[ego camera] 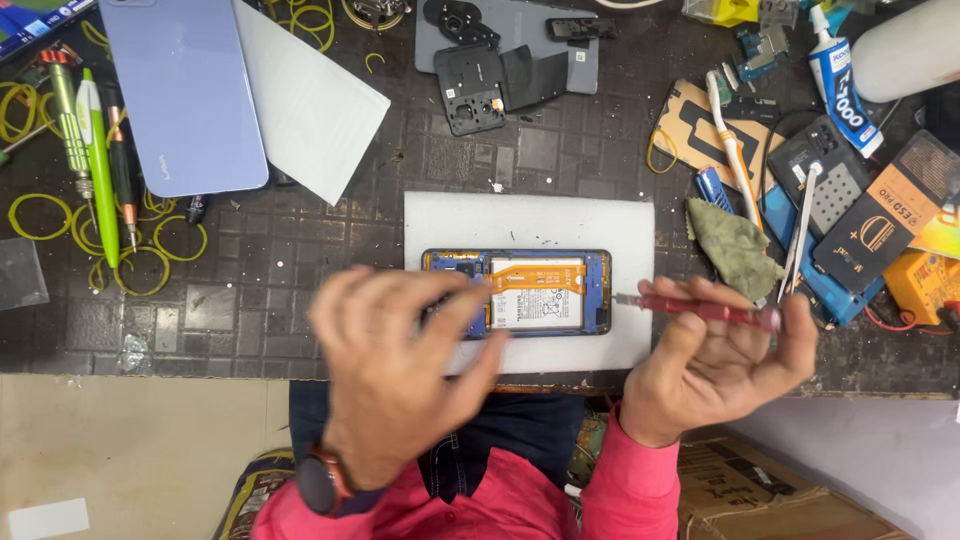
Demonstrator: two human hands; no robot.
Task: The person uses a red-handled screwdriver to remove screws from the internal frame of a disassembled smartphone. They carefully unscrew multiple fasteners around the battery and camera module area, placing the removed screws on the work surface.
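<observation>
1. Centrally, an opened phone (520, 292) is seen lying flat on a white foam pad (620, 225), back cover off, with a white battery and an orange flex ribbon exposed inside its blue frame.
2. The left hand (395, 365) is held over the near left part of the phone, fingers spread loosely and blurred; nothing is seen gripped in it, and whether the phone is touched cannot be told. A dark watch is worn at the wrist.
3. The right hand (715, 365) is found just right of the pad, palm up. A red-handled screwdriver (700, 310) is pinched in its fingers, lying nearly level, the metal tip pointed left towards the phone's right end without touching it.
4. A dark gridded work mat (300, 260) is laid under everything.
5. At far left, a lilac phone back cover (185, 90) is set beside a white sheet (320, 110).
6. Green-handled tools (95, 150) and yellow rubber bands (35, 215) are scattered along the left edge.
7. Black plastic phone parts (470, 85) are placed at the far centre.
8. To the right, a crumpled green cloth (735, 250), a toothbrush (735, 145), a white glue tube (840, 75) and a black-and-orange box (885, 225) are noted.
9. Pink sleeves are seen at the near edge.
</observation>
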